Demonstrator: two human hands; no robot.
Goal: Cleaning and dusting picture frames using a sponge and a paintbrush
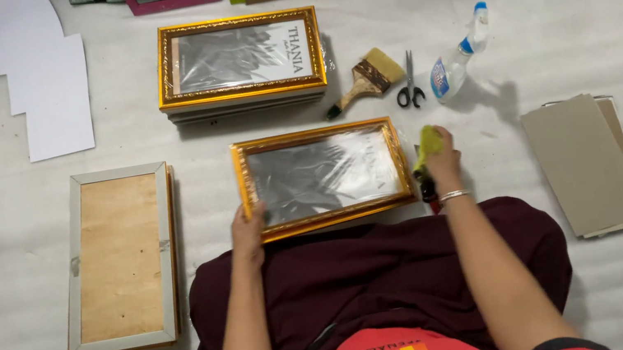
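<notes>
Nearest us, our lap in dark cloth fills 6 o'clock. Just beyond it lies the gold picture frame (324, 177), glass side up, long axis running 9 to 3 o'clock, its right end tipped slightly toward 2. Our left hand (248, 233) rests on the frame's lower-left corner, forearm coming straight up from 6; fingers curl over the edge, thumb on the moulding, a light grip. Our right hand (440, 163) sits at the frame's right end, wrist bent inward, fingers closed around a yellow-green cloth (427, 144); a bracelet shows at the wrist.

At 9 o'clock a grey frame (121, 259) lies back-side up, long axis 6 to 12. At 3 o'clock sits a pile of grey backing boards (589, 164). Farther, toward 12, we note a stack of gold frames (240, 65), then a flat paintbrush (367, 80), scissors (409, 84) and a spray bottle (459, 56) at 1 o'clock. White sheets (47, 83) lie at 10.
</notes>
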